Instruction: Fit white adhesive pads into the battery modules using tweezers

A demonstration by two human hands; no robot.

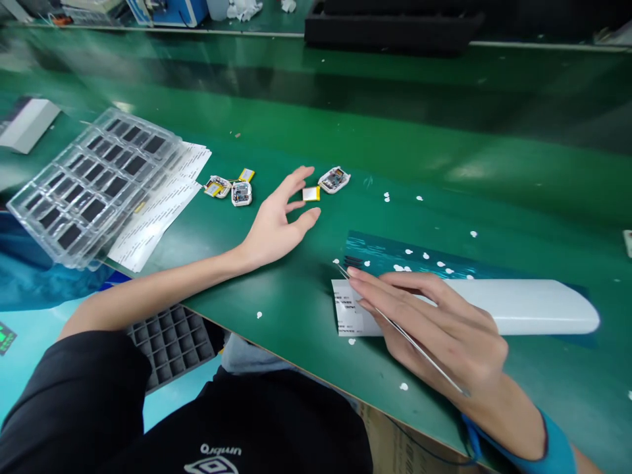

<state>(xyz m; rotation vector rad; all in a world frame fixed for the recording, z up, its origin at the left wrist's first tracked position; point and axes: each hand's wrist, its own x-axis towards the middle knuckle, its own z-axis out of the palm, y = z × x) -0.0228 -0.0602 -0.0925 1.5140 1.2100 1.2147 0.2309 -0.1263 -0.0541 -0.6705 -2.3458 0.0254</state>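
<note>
My left hand [281,224] is open above the green table, its fingers spread beside a small yellow-edged battery [311,194]. Right of that battery lies a white-cased circuit unit [334,180]. Two similar units [241,193] with batteries lie left of the hand. My right hand [434,322] is closed around thin metal tweezers [419,349], whose tip is near a small white round piece [336,261]. Beneath this hand are a printed white sheet [351,316] and a long white strip [538,306] with a rounded end.
Clear trays of dark rectangles [93,184] stand on printed sheets [158,224] at the left. Small white pieces [426,255] are scattered around a blue-green film [375,247]. A black bin [390,29] stands at the back; a grey compartment tray [172,342] is below the table edge.
</note>
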